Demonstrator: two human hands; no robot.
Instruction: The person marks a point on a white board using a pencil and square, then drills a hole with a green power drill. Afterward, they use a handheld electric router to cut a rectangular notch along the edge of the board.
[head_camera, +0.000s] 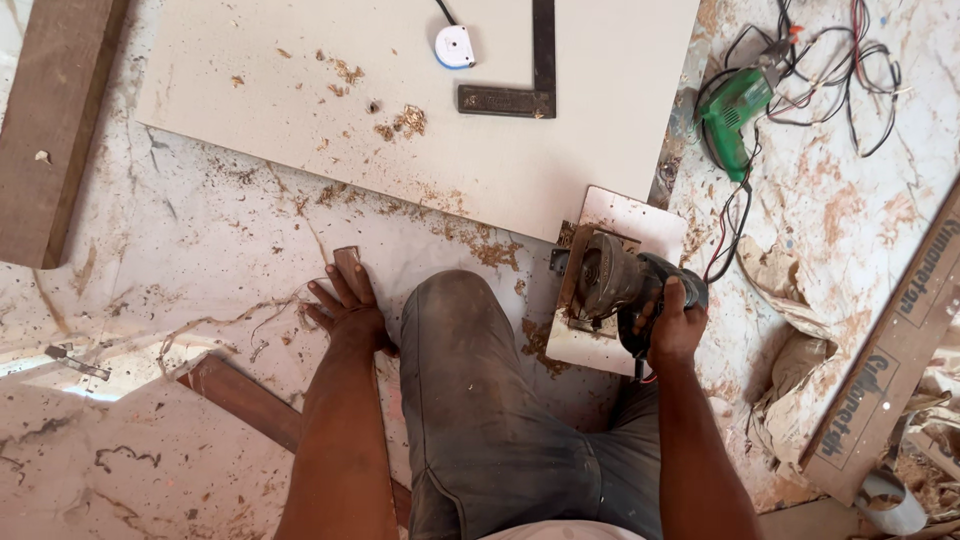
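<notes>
The right hand (675, 325) has its fingers wrapped tight around the handle of a dark circular saw (610, 285), which sits on a small pale board (640, 225) right of the middle of the frame. The left hand (345, 305) lies flat with fingers spread loose on the dusty floor (180, 250), its fingertips touching a small brown wood piece (348, 262) left of the bent knee (450, 310). Both arms reach straight up from the bottom of the frame.

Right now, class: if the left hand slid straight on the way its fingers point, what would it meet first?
The left hand already touches a small brown wood piece. Beyond that lies bare floor, then probably the edge of the large pale board.
</notes>
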